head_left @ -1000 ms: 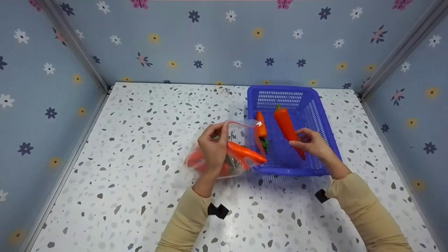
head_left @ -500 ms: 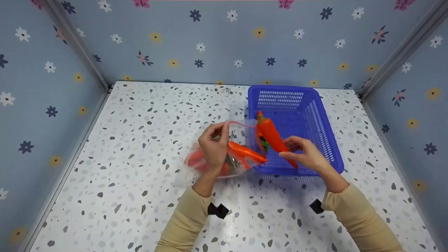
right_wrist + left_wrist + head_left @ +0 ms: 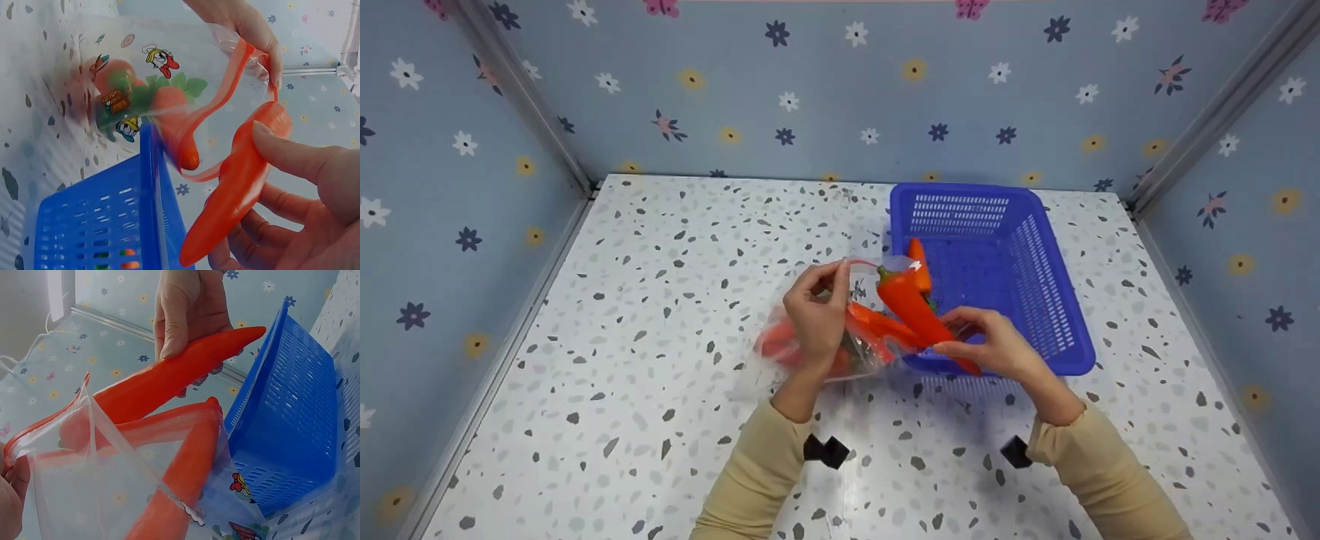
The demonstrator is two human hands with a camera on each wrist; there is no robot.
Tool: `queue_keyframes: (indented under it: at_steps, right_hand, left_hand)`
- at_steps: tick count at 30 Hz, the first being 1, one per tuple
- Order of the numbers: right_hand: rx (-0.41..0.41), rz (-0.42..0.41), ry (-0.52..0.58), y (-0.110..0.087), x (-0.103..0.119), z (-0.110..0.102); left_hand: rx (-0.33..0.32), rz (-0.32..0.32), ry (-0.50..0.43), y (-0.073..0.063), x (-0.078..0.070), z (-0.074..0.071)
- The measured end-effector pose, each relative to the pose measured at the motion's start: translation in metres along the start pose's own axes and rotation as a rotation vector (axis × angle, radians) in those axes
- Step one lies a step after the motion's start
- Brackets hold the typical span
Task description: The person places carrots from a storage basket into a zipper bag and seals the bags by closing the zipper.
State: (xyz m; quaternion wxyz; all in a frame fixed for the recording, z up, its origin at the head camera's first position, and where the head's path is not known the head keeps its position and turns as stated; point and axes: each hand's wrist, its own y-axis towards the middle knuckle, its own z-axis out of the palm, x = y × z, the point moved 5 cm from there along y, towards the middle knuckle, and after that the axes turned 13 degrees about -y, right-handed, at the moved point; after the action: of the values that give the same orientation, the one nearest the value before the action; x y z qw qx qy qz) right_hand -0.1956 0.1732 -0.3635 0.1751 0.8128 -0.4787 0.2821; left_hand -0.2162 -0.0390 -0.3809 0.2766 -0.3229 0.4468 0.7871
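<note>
My left hand pinches the edge of a clear zip bag with a red seal strip and printed cartoon figures, keeping its mouth spread. Inside it are a long orange-red vegetable, rounded red pieces and green leaves. My right hand holds a long red pepper between thumb and fingers near its tapered end. The pepper's stem end points at the bag; in the left wrist view that end shows behind the clear film at the mouth.
A blue slotted basket stands on the speckled table, just right of the bag, which overlaps its left rim. An orange carrot-like vegetable with green leaves lies along its left side. Flower-patterned panels enclose the back and sides.
My right hand has carried the pepper left and toward me, from over the basket to the bag's mouth. My left hand and the bag have stayed nearly still.
</note>
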Motion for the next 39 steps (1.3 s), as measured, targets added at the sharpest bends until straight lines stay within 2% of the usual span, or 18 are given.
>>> queue_keyframes:
  at_steps: [8, 19, 23, 34, 38, 39]
  right_hand:
    - [-0.003, 0.002, -0.023, 0.011, -0.021, 0.016]
    - [-0.065, 0.025, -0.012, 0.027, -0.010, 0.020]
    - [-0.089, 0.043, 0.004, 0.034, -0.007, 0.022]
    - [-0.184, 0.131, 0.127, 0.045, -0.001, 0.028]
    - [-0.242, 0.155, 0.202, 0.047, 0.001, 0.030]
    - [-0.261, 0.156, 0.220, 0.048, 0.002, 0.031]
  left_hand:
    - [0.009, -0.014, -0.008, -0.001, 0.001, 0.000]
    - [0.006, -0.019, -0.011, -0.001, 0.001, 0.000]
    - [0.004, -0.003, 0.001, -0.001, 0.000, 0.000]
    - [0.005, -0.008, -0.010, -0.001, 0.000, 0.001]
    - [0.006, 0.008, -0.024, 0.000, 0.000, 0.000]
    - [0.009, 0.011, -0.031, -0.001, 0.004, -0.001]
